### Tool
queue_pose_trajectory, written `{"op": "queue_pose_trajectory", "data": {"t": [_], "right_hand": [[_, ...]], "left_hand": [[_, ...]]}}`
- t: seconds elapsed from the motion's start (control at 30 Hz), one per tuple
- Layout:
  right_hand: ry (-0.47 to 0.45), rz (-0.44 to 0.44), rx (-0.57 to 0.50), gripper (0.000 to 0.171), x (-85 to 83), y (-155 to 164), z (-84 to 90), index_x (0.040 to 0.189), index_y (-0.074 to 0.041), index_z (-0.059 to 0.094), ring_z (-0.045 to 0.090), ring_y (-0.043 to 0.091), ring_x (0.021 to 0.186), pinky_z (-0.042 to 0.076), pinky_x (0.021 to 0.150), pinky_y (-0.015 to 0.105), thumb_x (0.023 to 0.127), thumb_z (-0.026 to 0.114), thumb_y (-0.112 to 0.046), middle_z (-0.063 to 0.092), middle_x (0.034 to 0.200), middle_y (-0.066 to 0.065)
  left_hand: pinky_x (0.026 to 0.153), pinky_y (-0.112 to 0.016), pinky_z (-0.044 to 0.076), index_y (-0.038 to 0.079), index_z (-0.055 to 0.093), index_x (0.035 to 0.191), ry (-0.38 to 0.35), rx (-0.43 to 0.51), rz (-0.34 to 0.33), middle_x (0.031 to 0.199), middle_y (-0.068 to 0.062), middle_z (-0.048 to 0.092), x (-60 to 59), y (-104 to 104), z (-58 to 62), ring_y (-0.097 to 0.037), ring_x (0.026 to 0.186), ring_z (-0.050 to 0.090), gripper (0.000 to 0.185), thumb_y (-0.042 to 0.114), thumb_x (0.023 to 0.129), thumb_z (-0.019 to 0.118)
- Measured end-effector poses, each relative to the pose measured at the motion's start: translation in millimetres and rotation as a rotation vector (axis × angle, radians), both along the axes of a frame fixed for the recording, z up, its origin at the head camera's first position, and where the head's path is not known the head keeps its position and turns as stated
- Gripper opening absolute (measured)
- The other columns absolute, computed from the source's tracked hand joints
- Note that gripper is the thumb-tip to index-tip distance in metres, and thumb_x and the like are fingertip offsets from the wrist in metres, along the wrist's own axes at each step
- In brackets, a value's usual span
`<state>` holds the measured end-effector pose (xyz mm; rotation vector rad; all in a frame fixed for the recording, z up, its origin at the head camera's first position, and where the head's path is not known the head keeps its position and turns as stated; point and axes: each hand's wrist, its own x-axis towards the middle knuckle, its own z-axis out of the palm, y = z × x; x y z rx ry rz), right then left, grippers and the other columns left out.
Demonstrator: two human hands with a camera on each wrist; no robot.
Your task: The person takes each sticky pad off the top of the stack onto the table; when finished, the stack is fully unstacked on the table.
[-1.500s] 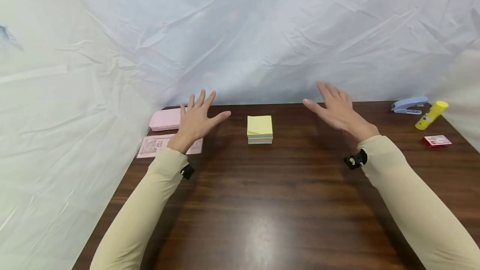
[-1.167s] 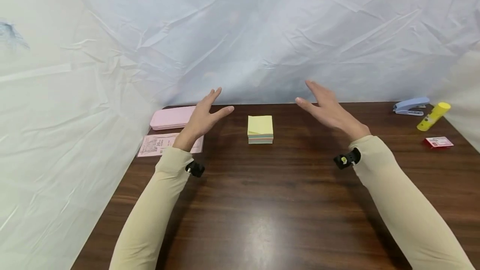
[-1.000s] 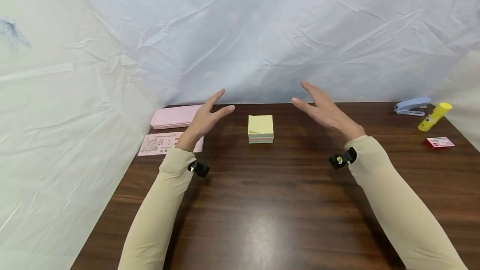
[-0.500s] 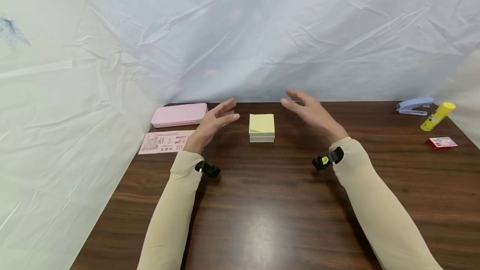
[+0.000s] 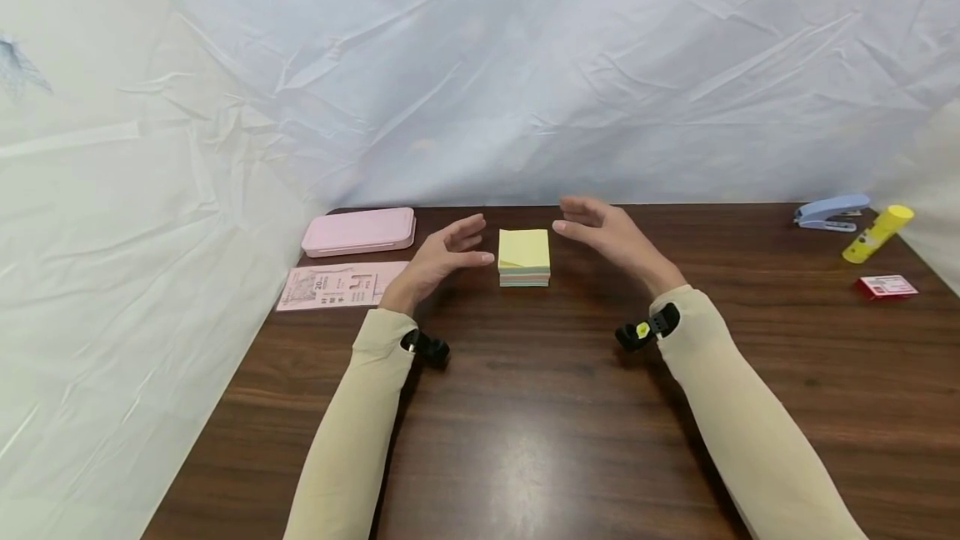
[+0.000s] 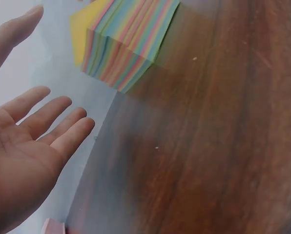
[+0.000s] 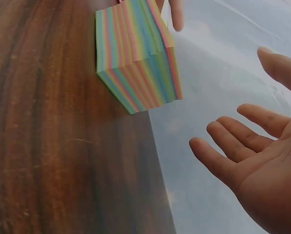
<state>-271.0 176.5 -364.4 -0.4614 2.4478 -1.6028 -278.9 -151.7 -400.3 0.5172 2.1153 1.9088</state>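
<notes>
A block of sticky notes (image 5: 523, 250) sits on the dark wooden table, its top sheet yellow and its sides striped in several pastel colours. My left hand (image 5: 441, 261) hovers just left of it, fingers extended and thumb tip close to the block's side. On the other side my right hand (image 5: 611, 238) is held with fingers loosely extended toward the block, a little apart from it. Both palms face inward and hold nothing. The left wrist view shows the striped sides of the sticky notes (image 6: 128, 41) beyond my fingers; the right wrist view shows them (image 7: 135, 58) too.
At the back left lie a pink case (image 5: 358, 232) and a pink printed paper (image 5: 330, 286). On the right are a blue stapler (image 5: 828, 213), a yellow tube (image 5: 877, 234) and a small red box (image 5: 887, 287). White sheeting (image 5: 480, 90) hangs behind the table and along its left.
Both hands have come inward and lower from wide apart, closing in on the sticky notes from left and right. The block and the other objects stay where they were.
</notes>
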Motion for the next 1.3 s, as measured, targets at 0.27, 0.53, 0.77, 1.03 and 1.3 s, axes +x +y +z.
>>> {"op": "queue_pose_trajectory", "data": {"t": [0.27,0.53,0.77,1.03,1.3], "right_hand": [[-0.007,0.025,0.063,0.078,-1.9,1,-9.6,0.163,-0.019,0.044,0.039,0.029,0.152,0.035,0.119,0.061,0.100,0.073,-0.052,0.043,0.164,0.006],[0.017,0.069,0.151,0.082,-2.4,0,-20.2,0.163,-0.010,0.042,0.040,0.034,0.150,0.034,0.119,0.062,0.099,0.076,-0.047,0.044,0.163,0.014],[0.028,0.094,0.196,0.085,-2.9,-4,-25.2,0.162,-0.008,0.043,0.042,0.038,0.148,0.037,0.117,0.062,0.096,0.080,-0.045,0.047,0.160,0.017],[0.027,0.117,0.183,0.087,-1.9,-4,-28.4,0.163,-0.006,0.042,0.044,0.040,0.146,0.037,0.116,0.064,0.095,0.082,-0.043,0.048,0.158,0.018],[0.021,0.133,0.168,0.089,-4.6,-6,-28.4,0.163,-0.004,0.040,0.046,0.040,0.144,0.039,0.115,0.062,0.093,0.086,-0.034,0.048,0.157,0.018]], "left_hand": [[0.121,-0.044,0.038,0.006,0.039,0.165,-0.058,-0.032,-0.019,0.167,-0.016,0.040,1.5,5,-8.2,-0.032,0.150,0.043,0.081,0.002,0.094,0.078],[0.119,-0.041,0.040,0.004,0.040,0.164,-0.105,0.002,-0.015,0.165,-0.014,0.043,4.0,10,-16.6,-0.030,0.150,0.044,0.081,-0.001,0.093,0.079],[0.118,-0.033,0.041,0.003,0.043,0.162,-0.069,-0.001,-0.012,0.162,-0.012,0.047,4.7,16,-23.7,-0.026,0.148,0.046,0.079,-0.004,0.092,0.079],[0.118,-0.034,0.042,0.009,0.047,0.161,0.023,-0.161,-0.006,0.163,-0.008,0.047,4.1,25,-27.3,-0.025,0.147,0.047,0.082,0.002,0.089,0.085],[0.116,-0.043,0.043,0.007,0.047,0.161,0.130,-0.309,0.002,0.160,-0.011,0.050,2.6,31,-29.7,-0.031,0.141,0.051,0.085,0.008,0.087,0.089]]}}
